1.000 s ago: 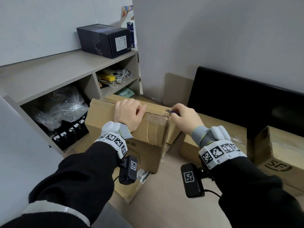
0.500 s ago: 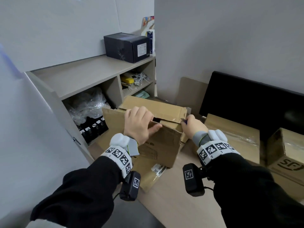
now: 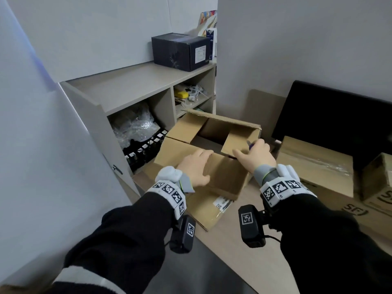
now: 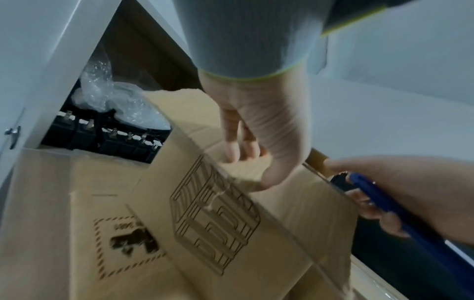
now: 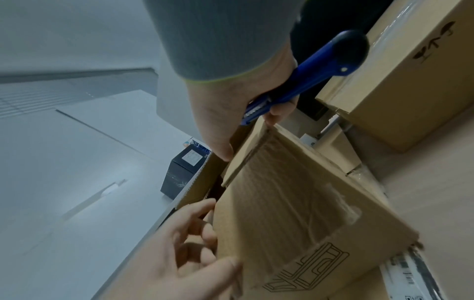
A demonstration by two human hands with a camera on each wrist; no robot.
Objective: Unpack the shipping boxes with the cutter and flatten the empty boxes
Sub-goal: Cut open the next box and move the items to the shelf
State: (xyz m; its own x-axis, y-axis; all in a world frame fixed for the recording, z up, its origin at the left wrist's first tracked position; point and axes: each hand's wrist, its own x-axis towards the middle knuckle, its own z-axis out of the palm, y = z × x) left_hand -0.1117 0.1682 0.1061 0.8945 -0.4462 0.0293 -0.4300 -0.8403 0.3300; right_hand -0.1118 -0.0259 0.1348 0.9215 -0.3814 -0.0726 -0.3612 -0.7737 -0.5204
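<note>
Far left: shelf unit (image 3: 135, 85) against wall, bubble wrap (image 3: 133, 126) and black items in its lower-left bay, dark box (image 3: 180, 52) on top.

Left hand (image 3: 196, 168) reaches forward from a black sleeve, palm down on the near flap of the open cardboard box (image 3: 220, 177). Fingers go over the flap's edge, thumb out along its outer face; grip is loose and spread, resting on the card rather than pinching it. Left wrist view: fingers lie fairly straight, tips on the flap.

The box sits on the desk (image 3: 244, 240) just in front of the shelf unit, on top of a flattened sheet of cardboard with a label. Top is open: far flap stands up, left flap folded out, right inner flap partly raised. Inside not visible.

Right hand (image 3: 254, 154) sits at the box's right near corner, wrist bent down. Its grip is curled round the blue cutter (image 5: 307, 71), handle running back under the palm, front end at the flap edge. Thumb presses on the inner flap. Blade not visible clearly, cannot tell if extended.

Right of it: a taped box (image 3: 314, 164) on the desk, then another box with SF logo (image 3: 379, 183) at the edge. Black monitor (image 3: 339, 115) behind them against the wall.
</note>
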